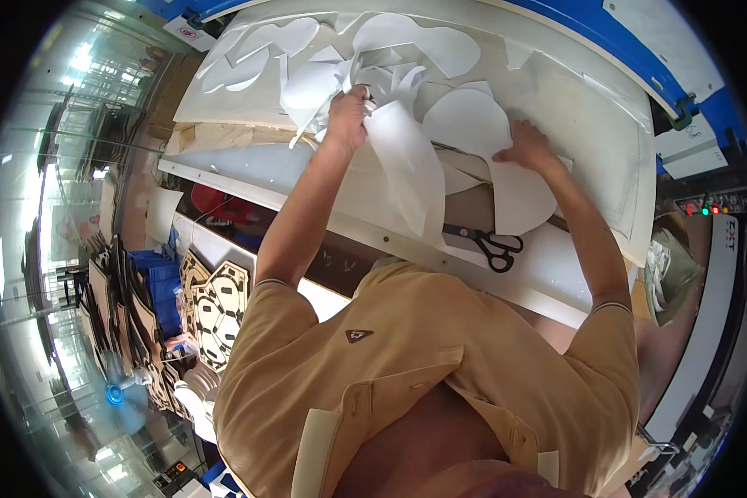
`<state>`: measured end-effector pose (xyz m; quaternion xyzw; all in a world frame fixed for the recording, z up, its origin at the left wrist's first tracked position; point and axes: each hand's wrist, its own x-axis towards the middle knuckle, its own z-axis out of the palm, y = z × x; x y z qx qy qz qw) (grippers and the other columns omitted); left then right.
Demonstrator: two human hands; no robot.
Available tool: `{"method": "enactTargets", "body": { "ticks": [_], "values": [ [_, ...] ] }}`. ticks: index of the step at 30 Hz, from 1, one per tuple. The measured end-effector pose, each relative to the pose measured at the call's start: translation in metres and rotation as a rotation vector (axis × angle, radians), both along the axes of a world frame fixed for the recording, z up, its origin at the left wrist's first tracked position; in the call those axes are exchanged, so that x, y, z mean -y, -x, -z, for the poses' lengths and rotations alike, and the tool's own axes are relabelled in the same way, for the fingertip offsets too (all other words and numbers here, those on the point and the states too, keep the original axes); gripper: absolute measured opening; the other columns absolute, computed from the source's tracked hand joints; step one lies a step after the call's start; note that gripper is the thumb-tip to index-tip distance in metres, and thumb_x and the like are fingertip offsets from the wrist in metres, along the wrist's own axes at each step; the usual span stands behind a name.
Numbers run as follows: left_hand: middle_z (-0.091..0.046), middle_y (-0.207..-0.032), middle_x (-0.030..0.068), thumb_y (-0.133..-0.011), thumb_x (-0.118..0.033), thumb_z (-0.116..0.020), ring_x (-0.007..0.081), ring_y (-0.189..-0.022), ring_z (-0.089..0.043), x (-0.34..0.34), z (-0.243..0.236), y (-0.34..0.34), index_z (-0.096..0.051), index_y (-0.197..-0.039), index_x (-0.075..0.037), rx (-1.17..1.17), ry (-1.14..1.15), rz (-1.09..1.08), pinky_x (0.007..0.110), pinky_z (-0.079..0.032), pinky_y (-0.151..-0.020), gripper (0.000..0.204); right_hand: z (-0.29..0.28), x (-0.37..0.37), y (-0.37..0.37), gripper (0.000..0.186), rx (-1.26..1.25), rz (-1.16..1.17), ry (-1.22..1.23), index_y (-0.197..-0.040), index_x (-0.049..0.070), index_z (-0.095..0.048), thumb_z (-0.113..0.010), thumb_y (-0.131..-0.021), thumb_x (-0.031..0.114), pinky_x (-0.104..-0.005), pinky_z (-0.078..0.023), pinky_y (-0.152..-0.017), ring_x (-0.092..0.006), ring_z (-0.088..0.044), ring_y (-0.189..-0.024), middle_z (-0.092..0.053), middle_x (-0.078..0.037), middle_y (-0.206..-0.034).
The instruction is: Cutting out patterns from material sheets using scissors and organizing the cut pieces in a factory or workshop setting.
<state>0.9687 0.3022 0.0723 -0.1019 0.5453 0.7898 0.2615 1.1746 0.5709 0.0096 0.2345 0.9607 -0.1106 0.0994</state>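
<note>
My left hand (350, 120) is closed on a bunch of crumpled white sheet scraps (394, 79), with a long curved strip (407, 162) hanging toward me. What the scraps are made of, paper or thin plastic, I cannot tell. At the right, my right hand (529, 148) lies with thumb and fingers apart at the edge of a large curved white cut piece (523, 195). Another rounded white piece (466, 120) lies just left of that hand. Black-handled scissors (500, 251) rest near the front edge, partly under the white strip.
More curved white cutouts (419, 41) lie across the far part of the pale worktable (585, 108). A blue machine frame (573, 29) runs behind it. Patterned boards (220, 307) and a blue bin (156, 290) stand at the left. A bag (671, 274) sits at the right.
</note>
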Motion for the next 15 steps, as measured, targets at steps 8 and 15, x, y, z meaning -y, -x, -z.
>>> {"method": "enactTargets", "body": {
  "ticks": [8, 15],
  "values": [
    [-0.065, -0.085, 0.0115, -0.093, -0.009, -0.056, 0.0184, -0.071, -0.059, -0.001, -0.048, -0.031, -0.067, -0.103, 0.006, -0.296, -0.061, 0.16, 0.026, -0.05, -0.062, 0.021, -0.025, 0.003, -0.035, 0.043, -0.253, 0.105, 1.075, -0.124, 0.0, -0.061, -0.07, -0.089, 0.024, -0.0324, -0.049, -0.091, -0.0224, -0.062, -0.101, -0.067, -0.013, -0.115],
    [-0.064, -0.093, 0.0168, -0.091, -0.01, -0.055, 0.0233, -0.078, -0.062, -0.074, -0.091, -0.085, -0.058, -0.103, 0.008, -0.304, -0.159, 0.347, 0.032, -0.051, -0.062, 0.023, -0.095, 0.067, -0.051, 0.049, -0.645, 0.216, 1.137, -0.136, 0.001, -0.057, -0.062, -0.098, 0.03, -0.0263, -0.049, -0.091, -0.0158, -0.061, -0.106, -0.066, -0.011, -0.123]
  ]
}}
